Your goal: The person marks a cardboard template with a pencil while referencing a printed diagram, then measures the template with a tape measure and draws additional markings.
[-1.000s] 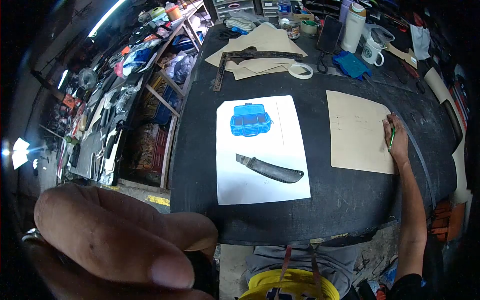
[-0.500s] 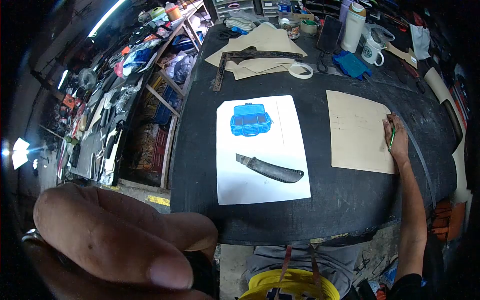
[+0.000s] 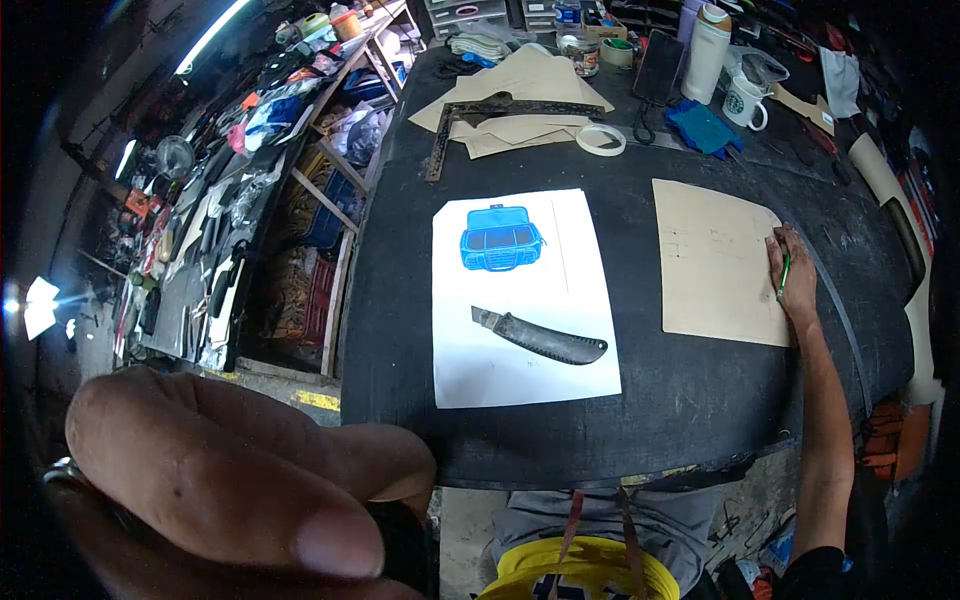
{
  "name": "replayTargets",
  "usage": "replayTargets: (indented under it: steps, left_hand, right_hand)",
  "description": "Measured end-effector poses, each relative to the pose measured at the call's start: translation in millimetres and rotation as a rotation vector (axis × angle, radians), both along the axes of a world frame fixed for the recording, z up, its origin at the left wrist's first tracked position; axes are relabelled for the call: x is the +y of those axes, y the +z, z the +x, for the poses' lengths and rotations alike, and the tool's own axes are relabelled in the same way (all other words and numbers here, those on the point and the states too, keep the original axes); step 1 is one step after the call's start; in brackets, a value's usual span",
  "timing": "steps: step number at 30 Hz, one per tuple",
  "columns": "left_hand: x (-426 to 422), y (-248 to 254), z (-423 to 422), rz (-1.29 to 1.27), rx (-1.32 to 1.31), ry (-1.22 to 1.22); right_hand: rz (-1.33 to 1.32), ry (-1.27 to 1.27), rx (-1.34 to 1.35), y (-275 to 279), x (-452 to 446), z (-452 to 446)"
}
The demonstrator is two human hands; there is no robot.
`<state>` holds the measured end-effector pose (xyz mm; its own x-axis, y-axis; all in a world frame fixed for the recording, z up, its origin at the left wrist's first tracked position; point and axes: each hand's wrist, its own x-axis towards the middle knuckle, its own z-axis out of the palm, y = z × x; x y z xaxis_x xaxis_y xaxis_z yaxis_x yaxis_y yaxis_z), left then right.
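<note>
My right hand (image 3: 797, 285) rests on the right edge of a brown card sheet (image 3: 710, 270), its fingers closed around a slim green pencil (image 3: 784, 272). A few fine marks show on the left part of the card. Very near the camera, my left hand (image 3: 240, 470) is raised at the lower left with its fingers curled in; what it holds, if anything, is hidden. Between the hands lies a white paper (image 3: 470, 350) with a printed blue open bag (image 3: 500, 238). On the paper's lower half sits a black utility knife (image 3: 550, 340) with some blade out.
Farther back on the black table (image 3: 390, 400) are a metal square (image 3: 440, 140), brown sheets (image 3: 550, 75) and a tape roll (image 3: 600, 141). A phone (image 3: 660, 67), white bottle (image 3: 708, 55), blue cloth (image 3: 705, 128) and mug (image 3: 742, 105) stand or lie at the back right.
</note>
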<state>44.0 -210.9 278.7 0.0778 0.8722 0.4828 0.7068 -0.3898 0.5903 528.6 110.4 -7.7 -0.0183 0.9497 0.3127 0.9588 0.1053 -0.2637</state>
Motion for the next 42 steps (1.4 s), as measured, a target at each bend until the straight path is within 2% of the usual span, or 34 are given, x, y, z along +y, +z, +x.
replayTargets:
  steps: [22,27,30,38,42]
  left_hand:
    - [-6,0,16,-0.061,0.049,0.210]
    - [2,2,15,-0.001,0.070,0.318]
    - [-6,1,9,0.034,0.084,0.392]
    - [-27,-9,-23,0.139,0.118,0.506]
    - [-28,-1,-39,0.212,0.161,0.554]
  right_hand:
    - [0.053,0.010,-0.022,-9,4,6]
    - [0.069,0.113,-0.042,-8,7,7]
    - [0.040,0.053,0.047,-3,0,2]
    - [0.080,0.063,-0.039,-9,4,9]
    - [0.045,0.062,0.027,-16,8,15]
